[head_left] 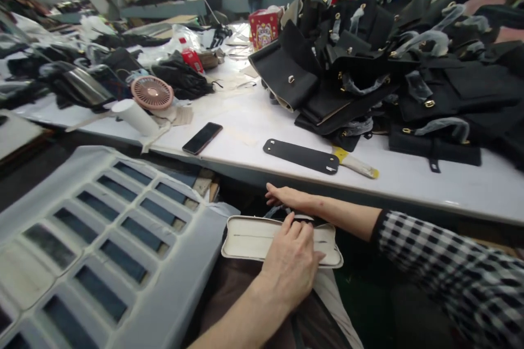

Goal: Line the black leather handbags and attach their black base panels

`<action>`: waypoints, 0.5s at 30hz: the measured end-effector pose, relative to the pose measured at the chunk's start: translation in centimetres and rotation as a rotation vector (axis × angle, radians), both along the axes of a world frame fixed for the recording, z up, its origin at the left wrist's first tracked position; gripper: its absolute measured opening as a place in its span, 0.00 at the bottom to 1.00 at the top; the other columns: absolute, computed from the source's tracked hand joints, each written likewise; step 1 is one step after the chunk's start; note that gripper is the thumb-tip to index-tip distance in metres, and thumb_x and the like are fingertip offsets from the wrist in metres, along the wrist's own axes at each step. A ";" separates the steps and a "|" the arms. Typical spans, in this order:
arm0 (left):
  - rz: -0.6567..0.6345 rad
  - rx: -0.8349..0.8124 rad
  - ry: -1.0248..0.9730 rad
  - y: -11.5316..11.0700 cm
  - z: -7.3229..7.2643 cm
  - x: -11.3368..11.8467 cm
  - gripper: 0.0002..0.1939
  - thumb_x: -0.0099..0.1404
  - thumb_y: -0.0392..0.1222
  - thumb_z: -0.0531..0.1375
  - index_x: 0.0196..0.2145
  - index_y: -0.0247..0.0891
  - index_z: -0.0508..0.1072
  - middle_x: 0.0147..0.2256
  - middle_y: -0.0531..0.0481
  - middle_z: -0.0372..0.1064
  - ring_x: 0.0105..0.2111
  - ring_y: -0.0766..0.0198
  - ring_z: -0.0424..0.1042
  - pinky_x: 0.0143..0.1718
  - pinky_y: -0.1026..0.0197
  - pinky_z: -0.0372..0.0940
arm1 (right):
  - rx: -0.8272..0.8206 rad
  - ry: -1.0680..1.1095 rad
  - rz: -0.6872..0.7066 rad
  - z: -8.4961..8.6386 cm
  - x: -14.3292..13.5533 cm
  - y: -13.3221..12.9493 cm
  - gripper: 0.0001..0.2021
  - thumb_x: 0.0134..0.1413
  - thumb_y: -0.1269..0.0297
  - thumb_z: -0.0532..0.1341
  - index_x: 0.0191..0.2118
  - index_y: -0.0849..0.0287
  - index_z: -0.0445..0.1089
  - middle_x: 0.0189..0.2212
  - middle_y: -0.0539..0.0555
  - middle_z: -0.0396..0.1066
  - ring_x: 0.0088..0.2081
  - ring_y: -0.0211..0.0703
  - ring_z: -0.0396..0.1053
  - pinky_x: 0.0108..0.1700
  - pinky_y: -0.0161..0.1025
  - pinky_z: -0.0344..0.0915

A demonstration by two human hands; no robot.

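L hand [291, 251] on long cream rect. panel w/ centre line [250, 240], over lap; R hand [289, 198] just past its far edge, fingers pointing L. Blk rounded-end leather strip [301, 156] & blk phone [202, 138] on white tabletop [241, 114], blk leather bags w/ plastic-wrapped handles [450, 87] piled at R.

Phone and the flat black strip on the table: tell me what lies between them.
Nothing but bare white tabletop shows between the phone and the flat black strip, as seen in the head view.
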State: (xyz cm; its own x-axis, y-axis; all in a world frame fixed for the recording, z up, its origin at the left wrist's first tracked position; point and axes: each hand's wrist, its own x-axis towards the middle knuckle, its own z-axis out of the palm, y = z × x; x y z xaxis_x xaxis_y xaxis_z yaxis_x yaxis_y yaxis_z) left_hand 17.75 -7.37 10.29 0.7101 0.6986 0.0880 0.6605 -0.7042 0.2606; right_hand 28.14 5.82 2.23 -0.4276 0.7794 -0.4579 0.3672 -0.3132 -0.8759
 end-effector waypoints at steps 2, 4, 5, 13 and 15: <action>0.040 -0.020 -0.016 -0.5 -0.1 -0.1 0.21 0.69 0.47 0.56 0.50 0.27 0.70 0.45 0.41 0.69 0.47 0.52 0.65 0.61 0.46 0.57 | 0.014 0.002 0.066 0.2 -1.3 -0.5 0.39 0.55 0.29 0.49 0.46 0.62 0.76 0.38 0.61 0.78 0.44 0.55 0.72 0.53 0.51 0.63; 0.074 -0.034 -0.043 -0.8 -0.2 -0.3 0.21 0.67 0.48 0.58 0.50 0.28 0.70 0.45 0.40 0.69 0.47 0.51 0.65 0.57 0.47 0.61 | 0.039 0.002 0.131 0.3 -2.2 -1.1 0.37 0.54 0.29 0.51 0.42 0.61 0.78 0.37 0.59 0.78 0.44 0.56 0.72 0.54 0.51 0.61; 0.086 -0.040 -0.064 -0.9 -0.2 -0.4 0.21 0.67 0.49 0.58 0.50 0.29 0.70 0.45 0.40 0.69 0.47 0.51 0.65 0.56 0.48 0.63 | 0.053 0.005 0.158 0.3 -2.6 -1.4 0.36 0.53 0.30 0.52 0.39 0.60 0.79 0.37 0.59 0.78 0.45 0.56 0.72 0.55 0.51 0.60; 0.088 -0.136 -0.445 -0.9 0.6 -5.1 0.13 0.70 0.44 0.56 0.48 0.37 0.72 0.47 0.46 0.73 0.50 0.58 0.69 0.56 0.56 0.62 | 0.085 0.045 0.293 0.9 -4.4 -1.5 0.31 0.54 0.32 0.53 0.42 0.52 0.79 0.41 0.52 0.78 0.48 0.54 0.72 0.58 0.49 0.58; 0.270 -0.114 -0.612 -0.5 0.3 -7.6 0.13 0.72 0.42 0.53 0.49 0.39 0.73 0.50 0.47 0.72 0.52 0.60 0.68 0.58 0.56 0.60 | 0.115 0.071 0.315 1.3 -4.7 -1.8 0.31 0.54 0.32 0.53 0.45 0.52 0.78 0.44 0.51 0.77 0.50 0.54 0.71 0.59 0.49 0.58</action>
State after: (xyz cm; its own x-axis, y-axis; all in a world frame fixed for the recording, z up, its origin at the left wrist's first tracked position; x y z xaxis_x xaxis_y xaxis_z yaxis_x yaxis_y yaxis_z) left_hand 10.12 -7.91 10.63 0.3553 0.8731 0.3338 0.5194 -0.4813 0.7061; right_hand 23.41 4.06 3.52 -0.6831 0.6488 -0.3353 0.3674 -0.0914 -0.9256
